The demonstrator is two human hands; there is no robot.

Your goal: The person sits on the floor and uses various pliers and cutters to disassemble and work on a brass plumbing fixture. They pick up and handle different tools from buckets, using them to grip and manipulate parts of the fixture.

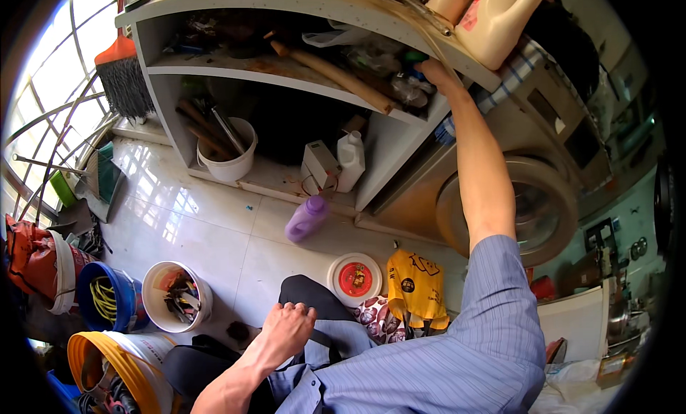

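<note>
My right arm stretches up to the upper shelf of a grey shelf unit [400,164]. At its right end my right hand [434,76] is among clear plastic bags [410,92] and a small green item [413,57]. The fingers there are mostly hidden, so what they hold cannot be made out. Along the same shelf lies a long wooden stick [336,76], slanting over the front edge. My left hand [288,329] rests by my bent knee with its fingers curled in and nothing visible in them.
Below stand a white bucket of tools [227,167], a white jug [351,160], a box [321,164] and a purple bottle [307,219]. A washing machine [532,214] is at right. Several buckets, including a blue one [128,299], stand left; a yellow bag [416,289] lies near my legs.
</note>
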